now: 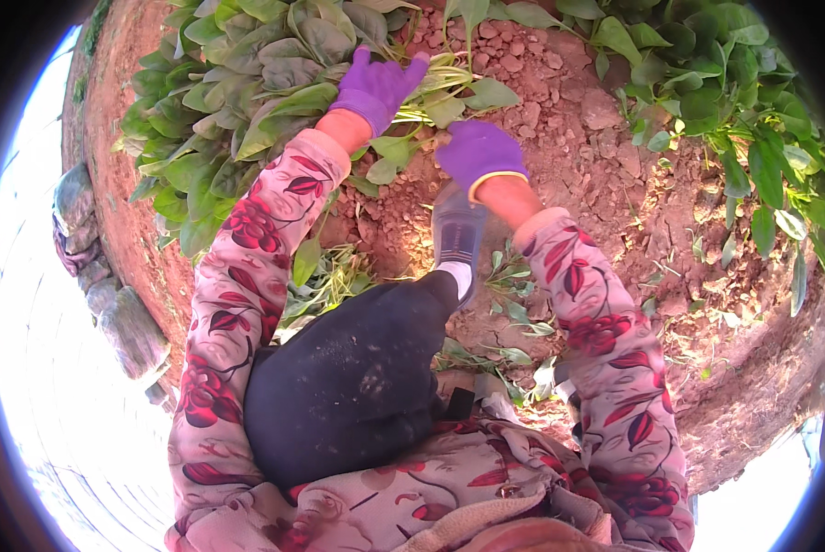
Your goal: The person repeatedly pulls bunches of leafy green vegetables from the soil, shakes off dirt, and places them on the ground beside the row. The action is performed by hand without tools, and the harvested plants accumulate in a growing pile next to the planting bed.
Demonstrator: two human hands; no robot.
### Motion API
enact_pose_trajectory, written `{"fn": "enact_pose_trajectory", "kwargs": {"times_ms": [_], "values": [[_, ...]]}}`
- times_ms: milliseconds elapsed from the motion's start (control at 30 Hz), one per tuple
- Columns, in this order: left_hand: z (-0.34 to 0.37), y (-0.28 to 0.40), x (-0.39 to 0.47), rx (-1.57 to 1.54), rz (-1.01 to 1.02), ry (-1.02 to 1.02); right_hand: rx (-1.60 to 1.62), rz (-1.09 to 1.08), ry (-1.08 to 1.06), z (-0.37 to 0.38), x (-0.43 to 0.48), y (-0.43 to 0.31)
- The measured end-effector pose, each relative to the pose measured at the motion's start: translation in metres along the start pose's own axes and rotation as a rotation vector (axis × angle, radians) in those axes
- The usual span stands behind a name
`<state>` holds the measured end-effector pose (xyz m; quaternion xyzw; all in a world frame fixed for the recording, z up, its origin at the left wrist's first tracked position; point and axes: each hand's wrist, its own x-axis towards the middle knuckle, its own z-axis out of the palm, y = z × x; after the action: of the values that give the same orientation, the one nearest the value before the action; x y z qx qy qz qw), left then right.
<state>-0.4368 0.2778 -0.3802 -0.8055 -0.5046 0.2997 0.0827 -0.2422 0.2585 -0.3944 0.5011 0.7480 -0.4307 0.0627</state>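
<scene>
My left hand [379, 90], in a purple glove, lies on a heap of spinach plants [267, 90], at the side where the leaves meet pale stems [447, 72]. Two of its digits point apart; the others are hidden, so any grip is unclear. Just right of it and nearer to me, my right hand [485, 155] wears a matching glove with a yellow cuff. Its fingers are curled beside the stem ends and a few loose leaves [491, 94]. Whatever may be inside that curl is out of sight.
Broad-leaved green plants [716, 90] cover the upper right. Below my hands, my shoe [459, 221] stands on cloddy reddish soil [578, 159]. Cut leaves [336, 276] lie near my bent knee [350, 379]. Several stones or bundles [129, 331] line the bed's left edge beside pale sheeting [46, 386].
</scene>
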Motion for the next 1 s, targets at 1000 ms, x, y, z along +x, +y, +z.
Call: {"fn": "enact_pose_trajectory", "kwargs": {"times_ms": [1000], "values": [[-0.185,-0.055,-0.088,-1.257,-0.056,0.445,-0.349,0.14,0.031,-0.129,-0.203,0.146]]}}
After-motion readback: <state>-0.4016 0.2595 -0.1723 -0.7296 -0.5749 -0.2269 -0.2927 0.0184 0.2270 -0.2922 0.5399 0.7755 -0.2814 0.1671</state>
